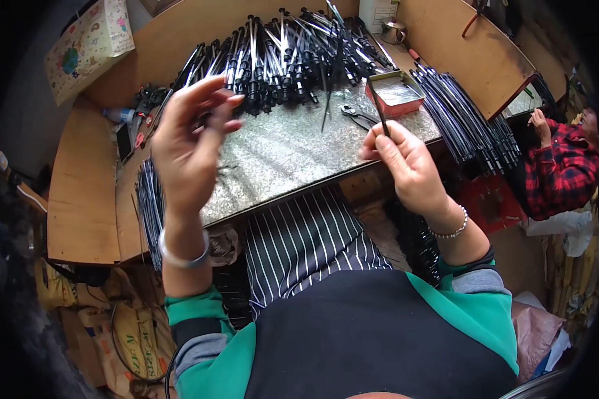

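Note:
My right hand [409, 163] pinches a thin black strip [378, 103] between thumb and fingers, its free end pointing up past a red tin [412, 105]. My left hand [192, 133] is raised above the left side of the worktable, its fingers curved and apart with nothing visible in them; the fingertips are slightly blurred. A large heap of black and silver rods [273, 63] with black end fittings lies along the back of the table, beyond both hands. Black-handled pliers [361, 118] rest just left of the tin.
Bundles of dark rods overhang the table's right side [469, 120] and left side [150, 209]. Wooden panels [83, 193] border the table. A metal pot [393, 30] stands at the back right, a phone [124, 143] at left. Another person [566, 163] in red-black checks sits at right.

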The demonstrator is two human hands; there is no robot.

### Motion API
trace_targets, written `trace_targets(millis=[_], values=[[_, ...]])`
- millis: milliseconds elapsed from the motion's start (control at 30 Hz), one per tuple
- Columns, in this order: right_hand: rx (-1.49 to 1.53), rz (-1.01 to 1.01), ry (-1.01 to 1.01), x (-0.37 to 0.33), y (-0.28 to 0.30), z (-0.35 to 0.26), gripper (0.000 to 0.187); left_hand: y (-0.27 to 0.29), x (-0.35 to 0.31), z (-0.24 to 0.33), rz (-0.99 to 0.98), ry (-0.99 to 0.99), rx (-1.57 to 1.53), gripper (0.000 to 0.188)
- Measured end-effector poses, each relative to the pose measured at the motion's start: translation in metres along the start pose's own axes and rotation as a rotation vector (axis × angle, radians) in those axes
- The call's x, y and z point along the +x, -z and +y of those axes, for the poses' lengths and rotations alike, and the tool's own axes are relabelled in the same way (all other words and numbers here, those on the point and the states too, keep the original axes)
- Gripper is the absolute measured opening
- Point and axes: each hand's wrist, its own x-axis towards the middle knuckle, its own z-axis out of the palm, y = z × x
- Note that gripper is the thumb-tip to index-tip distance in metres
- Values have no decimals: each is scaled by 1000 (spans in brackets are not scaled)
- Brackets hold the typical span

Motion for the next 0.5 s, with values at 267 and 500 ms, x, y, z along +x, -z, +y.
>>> trace_targets(millis=[267,500], values=[[129,-302,-264,-25,-21,-19,19,-36,8,-20,225,-388,612,48],[403,-306,-401,-24,-18,-14,24,-35,2,-31,-21,-218,300,38]])
